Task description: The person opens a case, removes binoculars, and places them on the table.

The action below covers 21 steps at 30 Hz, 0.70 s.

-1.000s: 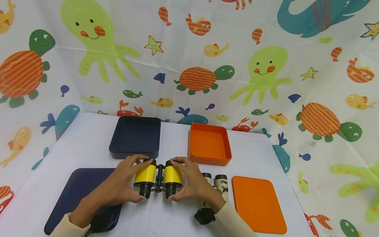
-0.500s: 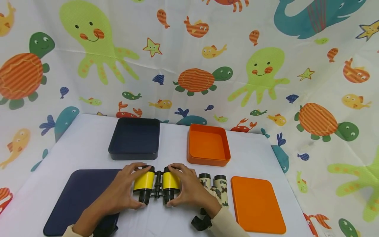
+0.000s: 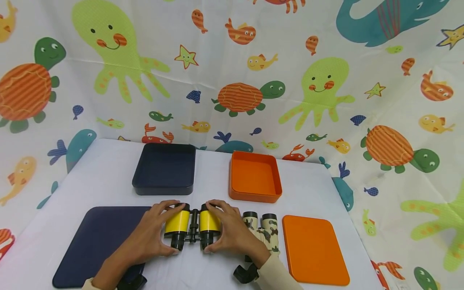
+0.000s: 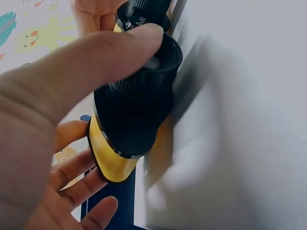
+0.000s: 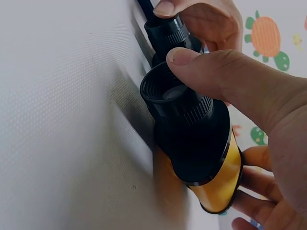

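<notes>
Yellow and black binoculars [image 3: 177, 222] lie at the middle of the white table, eyepieces toward the person. The left hand [image 3: 150, 233] grips their left barrel, thumb at the eyepiece and fingers at the far end. On the other barrel, the right hand [image 3: 232, 229] holds in the same way. In the left wrist view the thumb rests on the rim of the black eyepiece [image 4: 144, 81]. The right wrist view shows that thumb against the other eyepiece [image 5: 168, 96]. Beside the right hand lie camouflage binoculars [image 3: 270, 231], partly hidden by the right forearm.
Behind the hands stand a dark blue open box [image 3: 164, 167] and a smaller orange open box [image 3: 255, 175]. A dark blue lid [image 3: 98, 241] lies at the left, partly under the left forearm. An orange lid [image 3: 315, 249] lies at the right. A sea-animal printed cloth [image 3: 224, 48] hangs behind.
Both hands and the yellow binoculars have come slightly nearer the person since the first frame. Between the last two head frames they stay almost still, with the same grip.
</notes>
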### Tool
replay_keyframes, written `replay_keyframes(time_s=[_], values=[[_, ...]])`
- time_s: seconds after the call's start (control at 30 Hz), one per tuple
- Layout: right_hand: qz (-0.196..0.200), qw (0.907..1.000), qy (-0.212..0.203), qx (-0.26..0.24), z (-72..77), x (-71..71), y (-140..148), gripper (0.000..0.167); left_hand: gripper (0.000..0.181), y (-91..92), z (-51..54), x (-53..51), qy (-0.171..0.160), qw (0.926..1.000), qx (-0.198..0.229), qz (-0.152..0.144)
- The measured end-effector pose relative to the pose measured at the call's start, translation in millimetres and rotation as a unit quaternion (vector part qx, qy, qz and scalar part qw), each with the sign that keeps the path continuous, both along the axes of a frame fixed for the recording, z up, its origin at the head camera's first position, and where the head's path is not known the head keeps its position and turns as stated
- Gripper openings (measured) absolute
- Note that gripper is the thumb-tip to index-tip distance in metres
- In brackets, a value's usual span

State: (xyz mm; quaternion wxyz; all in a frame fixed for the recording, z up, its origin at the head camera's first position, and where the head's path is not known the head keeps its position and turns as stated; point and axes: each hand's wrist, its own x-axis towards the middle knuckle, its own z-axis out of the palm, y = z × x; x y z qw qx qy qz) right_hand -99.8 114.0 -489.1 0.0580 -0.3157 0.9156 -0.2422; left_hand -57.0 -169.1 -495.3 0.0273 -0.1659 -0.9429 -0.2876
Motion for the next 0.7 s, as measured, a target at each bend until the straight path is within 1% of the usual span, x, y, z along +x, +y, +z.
replay_keyframes(time_s=[0.27, 0.43, 0.53, 0.6, 0.63, 0.7], values=[[-0.007, 1.0, 0.003, 0.004, 1.1, 1.8, -1, 0.123, 0.119, -0.4, 1.8, 0.0, 0.001, 1.0, -0.002, -0.004], [-0.007, 0.9999, 0.004, 0.011, 0.4, 3.8, 0, 0.127, 0.124, -1.7, 1.4, 3.8, 0.005, 0.9998, -0.016, -0.006], [-0.006, 1.0, -0.001, -0.007, 2.1, 5.2, 3, 0.127, 0.119, -0.8, 2.4, 6.1, 0.004, 0.9998, -0.019, 0.004], [-0.011, 0.9996, 0.0, -0.026, 4.7, 5.7, 6, 0.124, 0.113, 0.9, 4.7, 6.6, 0.007, 0.9997, -0.018, 0.017], [-0.014, 0.9993, 0.004, -0.036, 6.5, 5.4, 7, 0.121, 0.109, 2.1, 6.6, 6.6, 0.01, 0.9994, -0.02, 0.026], [-0.023, 0.9984, 0.028, -0.043, 10.3, 4.3, 10, 0.115, 0.101, 4.7, 10.5, 6.1, 0.023, 0.9986, -0.02, 0.043]])
